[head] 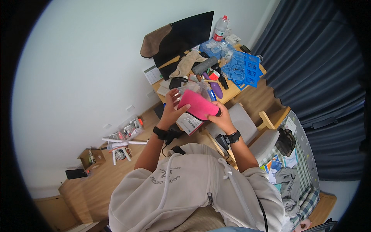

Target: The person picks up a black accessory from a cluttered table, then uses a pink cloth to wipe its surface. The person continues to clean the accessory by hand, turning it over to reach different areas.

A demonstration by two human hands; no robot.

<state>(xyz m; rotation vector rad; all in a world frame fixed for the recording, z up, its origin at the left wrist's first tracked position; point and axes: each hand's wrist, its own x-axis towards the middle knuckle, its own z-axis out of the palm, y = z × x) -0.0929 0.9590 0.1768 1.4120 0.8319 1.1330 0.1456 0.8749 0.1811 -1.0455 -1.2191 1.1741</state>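
Note:
Both my hands hold a bright pink fabric piece with dark edging (198, 105) in front of my chest, beside the desk. My left hand (173, 110) is at its left end, thumb laid over the near face and other fingers spread behind and beside it. At the opposite end, my right hand (221, 117) pinches the lower corner, its thumb in front. Whether the fabric is a pouch or a folded sheet cannot be told. Behind it, partly hidden, is a clear plastic box (203, 87). Below shows a white printed box or booklet (189, 124).
The wooden desk (232, 94) carries a monitor (185, 37), a plastic bottle (221, 29), blue perforated panels (251, 69), a purple-handled object (215, 87) and a game controller (177, 82). A cushioned chair (242, 119) stands right. Left on the floor are a parts bin (132, 127) and cardboard box (98, 158).

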